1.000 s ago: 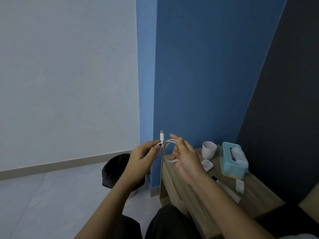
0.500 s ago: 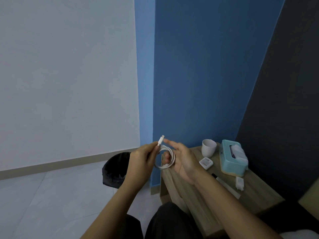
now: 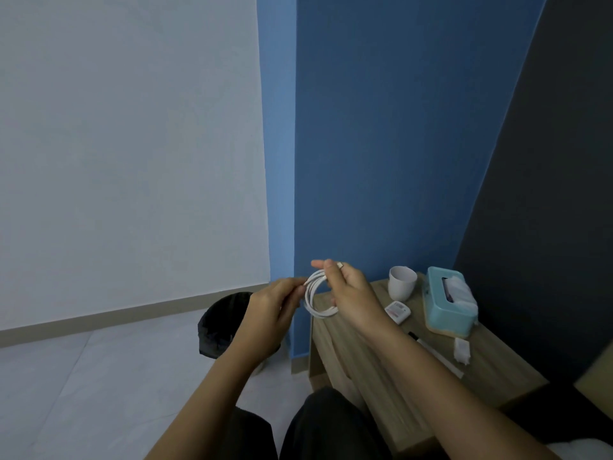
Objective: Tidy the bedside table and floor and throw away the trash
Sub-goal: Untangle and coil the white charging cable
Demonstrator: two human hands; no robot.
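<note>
A white charging cable (image 3: pixel 314 295) is wound into a small coil between both hands, in front of the blue wall. My left hand (image 3: pixel 270 310) pinches the coil's left side. My right hand (image 3: pixel 353 295) grips its right side, with the plug end under the thumb and forefinger. The wooden bedside table (image 3: pixel 497 370) stands just right of the hands. On it sit a white cup (image 3: pixel 401 283), a teal tissue box (image 3: pixel 447 302), a small white device (image 3: pixel 397 312), a white charger plug (image 3: pixel 462 350) and a white pen-like stick (image 3: pixel 438 355).
A black trash bin (image 3: pixel 220 323) stands on the pale tiled floor (image 3: pixel 99 386), left of the table and behind my left hand. My dark-trousered knees (image 3: pixel 318 423) are at the bottom. A dark panel (image 3: pixel 547 227) rises behind the table at right.
The cable's free plug end, which stuck up between the hands, has been wound in and now sits under my right thumb. The coil is tighter; both hands stayed in place.
</note>
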